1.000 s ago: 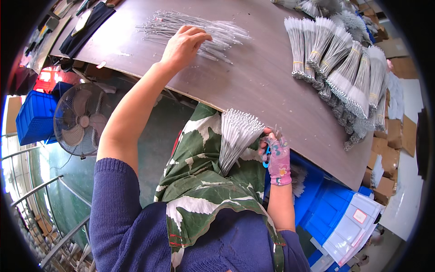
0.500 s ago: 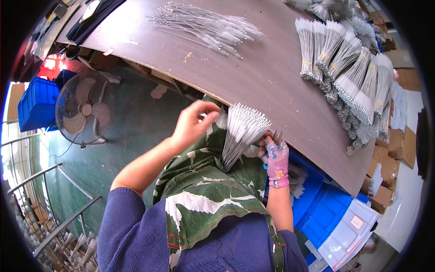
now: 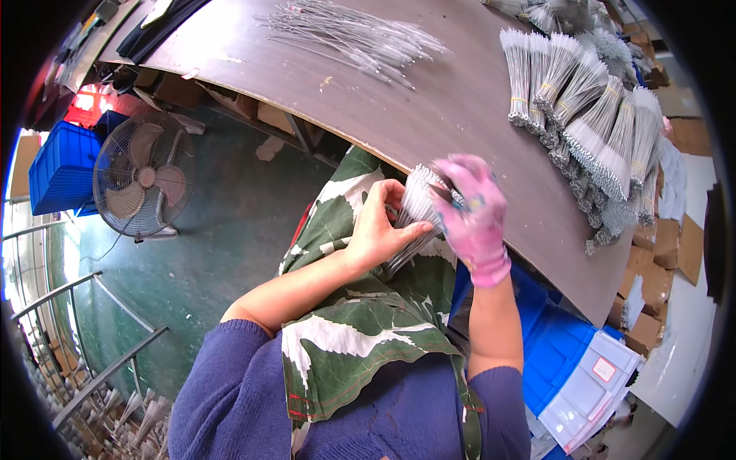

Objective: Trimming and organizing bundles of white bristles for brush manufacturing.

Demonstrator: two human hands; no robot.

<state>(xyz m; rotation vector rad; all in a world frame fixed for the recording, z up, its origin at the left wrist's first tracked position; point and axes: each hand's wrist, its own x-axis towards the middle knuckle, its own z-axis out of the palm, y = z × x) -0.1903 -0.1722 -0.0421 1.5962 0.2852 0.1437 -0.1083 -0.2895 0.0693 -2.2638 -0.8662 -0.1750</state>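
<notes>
A bundle of thin wire brushes [image 3: 418, 201] stands on my lap, against the table edge, its white ends upward. Around its left side wraps my left hand [image 3: 387, 226], bare, thumb across the front and fingers behind. My right hand [image 3: 477, 218], in a pink patterned glove, is over the bundle's top right, its fingers curled and blurred. A dark metal tool [image 3: 442, 184] shows between the gloved fingers, close to the brush ends; its shape is mostly hidden now, though earlier two pointed blades showed.
Loose wire brushes [image 3: 353, 42] lie across the far table [image 3: 429, 115]. Tied brush bundles [image 3: 606, 130] are heaped at the table's right. Below that side are blue bins [image 3: 548, 349]. A floor fan [image 3: 146, 178] stands left beside blue crates [image 3: 65, 169], with a metal rail [image 3: 115, 376] nearer.
My left hand has come right and closed round the brush bundle. My gloved right hand has risen with its tool from beside the bundle to its top.
</notes>
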